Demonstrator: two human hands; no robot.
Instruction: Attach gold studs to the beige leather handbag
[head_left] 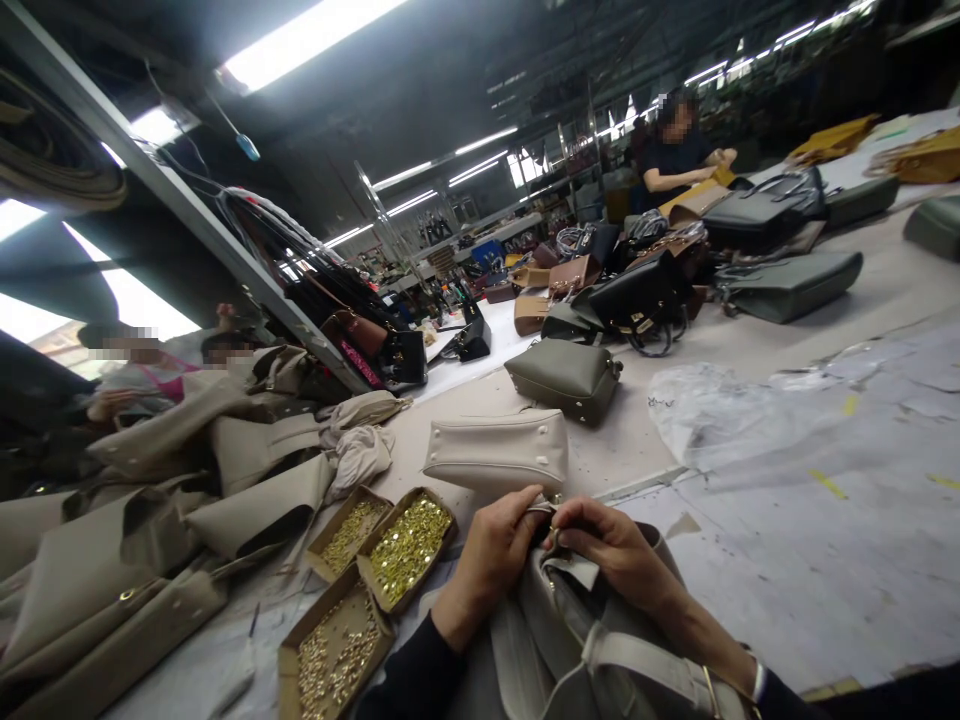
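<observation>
A grey-beige handbag (525, 655) lies in front of me at the table's near edge, its opening and strap turned toward me. My left hand (495, 545) is closed on the rim of this bag. My right hand (611, 545) pinches the same rim close beside it, near a small metal fitting. What exactly lies between the fingertips is too small to make out. Just beyond my hands, a cream handbag (495, 445) rests on its side with its studded base showing. To its right, an olive handbag (562, 375) lies on the table.
Cardboard trays of small gold metal parts (409, 550) stand to my left. Grey-beige bag pieces (82, 590) are heaped at far left, with people behind them. Plastic film (720, 410) and more bags (637, 300) lie on the table. Another person (671, 150) works at the back right.
</observation>
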